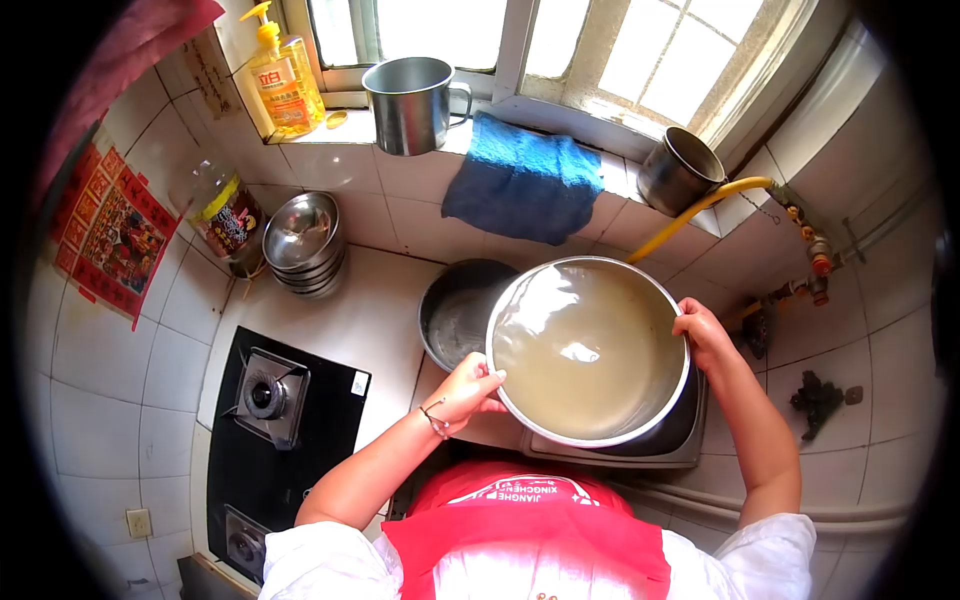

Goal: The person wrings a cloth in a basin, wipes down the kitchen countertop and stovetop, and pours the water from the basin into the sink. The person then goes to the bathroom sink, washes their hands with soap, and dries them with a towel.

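Note:
A large round metal basin point(590, 360) with cloudy, pale brown liquid inside is held up in front of me, above the sink point(660, 452). My left hand point(470, 390) grips its left rim, thumb over the edge. On the opposite side, my right hand point(703, 330) is closed on the right rim. Behind the basin's left side sits a dark round pan point(452, 325) on the counter, partly hidden by the basin. Most of the sink is covered from view by the basin.
A black gas stove point(290, 440) is at left, near stacked metal bowls point(304, 240). The sill bears a soap bottle point(287, 85), a metal mug point(410, 107), a blue towel point(525, 180) and a metal pot point(680, 172). A yellow hose point(700, 207) runs behind the basin.

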Available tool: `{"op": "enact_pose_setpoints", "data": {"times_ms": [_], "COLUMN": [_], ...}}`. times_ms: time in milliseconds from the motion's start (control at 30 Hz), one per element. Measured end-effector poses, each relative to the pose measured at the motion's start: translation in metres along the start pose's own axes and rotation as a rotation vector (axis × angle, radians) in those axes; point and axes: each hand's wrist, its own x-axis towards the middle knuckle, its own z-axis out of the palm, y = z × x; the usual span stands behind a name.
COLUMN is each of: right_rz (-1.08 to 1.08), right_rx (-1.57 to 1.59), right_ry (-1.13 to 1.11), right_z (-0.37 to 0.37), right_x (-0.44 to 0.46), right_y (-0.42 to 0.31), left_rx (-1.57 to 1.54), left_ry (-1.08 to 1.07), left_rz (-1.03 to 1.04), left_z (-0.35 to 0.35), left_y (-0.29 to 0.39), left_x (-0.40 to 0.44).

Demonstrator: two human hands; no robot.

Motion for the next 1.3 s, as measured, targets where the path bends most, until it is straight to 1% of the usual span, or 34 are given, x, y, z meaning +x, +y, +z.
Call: {"op": "enact_pose_setpoints", "data": {"times_ms": [67, 300, 400, 467, 567, 600, 667, 700, 767, 867, 967, 1200, 1267, 1300], "right_rz": [-0.002, 0.004, 0.015, 0.035, 0.046, 0.046, 0.049, 0.049, 0.058, 0.069, 0.094, 0.089, 0.099, 0.102], "right_rx": [-0.011, -0.025, -0.042, -0.055, -0.072, -0.075, -0.075, -0.077, -0.089, -0.095, -0.098, -0.118, -0.162, -0.161], "right_ry": [0.012, 0.027, 0.024, 0.03, 0.037, 0.038, 0.039, 0.041, 0.031, 0.034, 0.038, 0.048, 0.038, 0.043], "right_z": [0.003, 0.008, 0.01, 0.014, 0.016, 0.018, 0.02, 0.02, 0.02, 0.024, 0.026, 0.028, 0.02, 0.023], "right_x": [-0.001, -0.002, -0.002, -0.004, -0.005, -0.005, -0.005, -0.004, -0.002, -0.003, -0.002, 0.005, 0.014, 0.012], "right_y": [0.0, -0.005, -0.008, -0.013, -0.017, -0.018, -0.02, -0.021, -0.022, -0.026, -0.03, -0.032, -0.03, -0.033], "left_rx": [-0.009, -0.04, -0.036, -0.053, -0.056, -0.058, -0.057, -0.059, -0.063, -0.108, -0.119, -0.146, -0.158, -0.157], "left_ry": [-0.088, -0.023, -0.055, -0.139, -0.156, -0.158, -0.015, -0.017, -0.12, -0.169, -0.127, -0.164, -0.093, -0.097], "left_rz": [-0.01, -0.011, -0.025, -0.033, -0.037, -0.037, -0.034, -0.034, -0.064, -0.08, -0.098, -0.114, -0.13, -0.134], "left_z": [-0.004, -0.016, -0.023, -0.026, -0.028, -0.027, -0.024, -0.026, -0.029, -0.035, -0.04, -0.041, -0.039, -0.039], "left_y": [0.003, -0.009, -0.009, -0.008, -0.008, -0.007, -0.006, -0.005, -0.002, -0.005, -0.01, -0.008, -0.007, -0.007], "left_x": [0.0, 0.009, 0.012, 0.014, 0.016, 0.015, 0.012, 0.013, 0.015, 0.018, 0.022, 0.023, 0.02, 0.021]}}
